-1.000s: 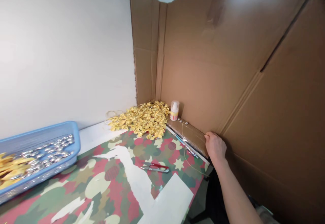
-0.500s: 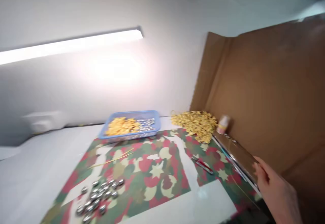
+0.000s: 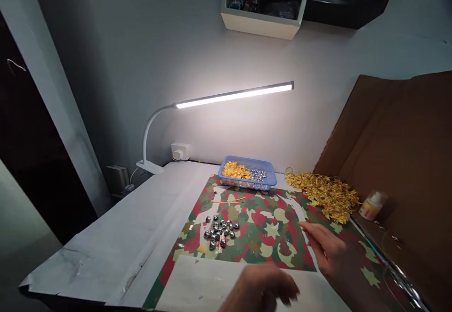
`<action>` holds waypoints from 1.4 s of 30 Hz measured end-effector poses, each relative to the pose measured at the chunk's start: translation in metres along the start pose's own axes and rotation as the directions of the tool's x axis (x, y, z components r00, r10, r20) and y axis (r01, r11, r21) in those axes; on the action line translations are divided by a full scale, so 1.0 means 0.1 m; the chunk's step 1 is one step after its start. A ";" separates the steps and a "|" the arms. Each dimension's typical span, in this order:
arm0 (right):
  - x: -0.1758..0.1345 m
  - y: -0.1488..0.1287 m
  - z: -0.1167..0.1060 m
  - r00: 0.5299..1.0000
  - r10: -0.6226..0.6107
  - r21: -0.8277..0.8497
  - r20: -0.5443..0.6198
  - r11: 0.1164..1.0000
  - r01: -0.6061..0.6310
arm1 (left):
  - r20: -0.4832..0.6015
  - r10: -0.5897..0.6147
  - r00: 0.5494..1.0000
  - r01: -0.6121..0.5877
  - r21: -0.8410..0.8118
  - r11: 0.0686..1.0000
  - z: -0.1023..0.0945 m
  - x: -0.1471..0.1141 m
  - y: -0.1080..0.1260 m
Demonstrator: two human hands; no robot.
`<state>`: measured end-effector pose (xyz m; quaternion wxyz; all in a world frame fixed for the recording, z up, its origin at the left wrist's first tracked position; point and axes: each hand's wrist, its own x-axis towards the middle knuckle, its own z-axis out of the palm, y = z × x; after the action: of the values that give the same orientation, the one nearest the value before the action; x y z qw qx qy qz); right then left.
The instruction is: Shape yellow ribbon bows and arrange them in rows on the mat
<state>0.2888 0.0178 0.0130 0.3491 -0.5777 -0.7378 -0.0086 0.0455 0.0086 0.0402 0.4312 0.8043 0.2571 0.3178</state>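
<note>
"Why are your silver beads [image 3: 219, 231] loose at lower centre?"
"Probably to keep them within easy reach."
"And your grip?"
"Your left hand [image 3: 264, 286] curls, blurred, at bottom centre; your right hand [image 3: 326, 248] is lower right. Whether either's fingers pinch anything, I can't tell."

From right hand [image 3: 328, 246]: open lane over mat [image 3: 252, 243] toward basket [image 3: 272, 176], 10–11 o'clock. Obstacles: beads [image 3: 218, 233] at 9, yellow pile [image 3: 326, 196] at 12, bottle [image 3: 371, 206] at 2.

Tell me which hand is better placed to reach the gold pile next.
Right, probably: the right hand is nearer the gold pile, while the left hand is farther off, low in view.
</note>
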 end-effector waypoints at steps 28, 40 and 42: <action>1.82 0.38 0.90 0.938 -0.070 -0.032 0.339 0.996 0.085 | -0.313 0.013 0.950 0.241 0.757 0.607 -1.83 0.94 -1.72; 3.04 -0.05 1.93 0.806 -0.272 0.104 0.526 0.961 0.256 | -0.392 0.123 0.912 0.261 0.783 0.565 -1.65 0.85 -1.86; 3.11 -0.08 2.08 0.783 -0.282 0.103 0.554 0.957 0.271 | -0.400 0.134 0.907 0.264 0.786 0.559 -1.64 0.85 -1.84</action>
<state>0.1493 0.3644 0.0221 0.1159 -0.4368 -0.8843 0.1177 -0.0437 0.2446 -0.0231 -0.0497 0.8137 0.4913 0.3066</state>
